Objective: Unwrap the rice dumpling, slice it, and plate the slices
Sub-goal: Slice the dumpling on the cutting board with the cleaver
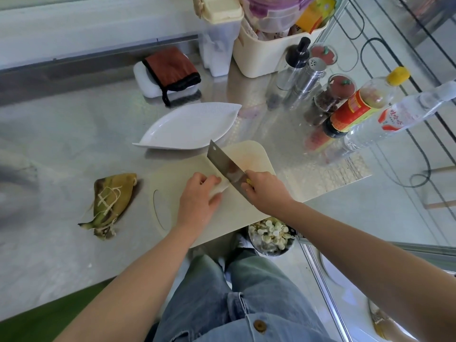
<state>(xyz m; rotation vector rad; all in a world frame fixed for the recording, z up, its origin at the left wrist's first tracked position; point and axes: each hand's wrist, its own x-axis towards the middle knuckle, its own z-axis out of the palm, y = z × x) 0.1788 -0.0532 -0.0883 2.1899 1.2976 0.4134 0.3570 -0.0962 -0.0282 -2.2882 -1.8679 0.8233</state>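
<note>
Your left hand (199,195) curls over rice dumpling (220,189) on cutting board (254,156), hiding most of it; only pale end shows. Your right hand (265,191) grips cleaver (225,165), handle hidden in fist, blade at dumpling's end. Cut depth unclear. White plate (187,128) just behind board. Leaf wrapper (112,201) lies left, apart.
</note>
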